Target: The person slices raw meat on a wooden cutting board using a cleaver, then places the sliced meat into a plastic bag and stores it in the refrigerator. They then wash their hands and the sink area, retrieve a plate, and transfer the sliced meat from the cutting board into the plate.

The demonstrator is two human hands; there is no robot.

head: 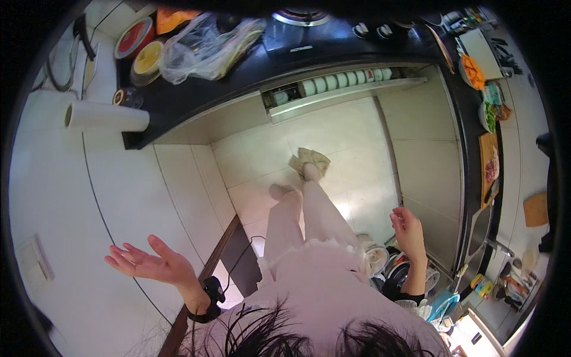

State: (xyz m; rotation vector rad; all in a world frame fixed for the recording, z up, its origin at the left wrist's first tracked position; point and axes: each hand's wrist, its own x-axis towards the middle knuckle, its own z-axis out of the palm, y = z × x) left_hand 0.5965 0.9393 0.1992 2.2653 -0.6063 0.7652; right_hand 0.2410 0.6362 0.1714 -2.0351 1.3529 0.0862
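My left hand (154,267) is raised at the left with the palm up and the fingers spread, holding nothing. A black strap with a device (212,295) sits on that wrist, and a thin cable runs from it. To the right of my legs, my right hand (408,234) hangs in the air with loosely bent fingers and no object seen in it. Beside it stand the light cabinet doors (426,176). Ahead, an open drawer (330,103) under the black gas stove (308,47) shows a row of white-lidded jars (343,81). Neither hand touches these things.
A clear plastic bag (192,56), lidded tubs (148,60) and a white roll (107,116) lie on the left counter. At right are bowls of orange pieces (473,73) and chopped greens (489,117), and a cutting board (487,147) with chopped food. A bin (375,259) stands near my right leg.
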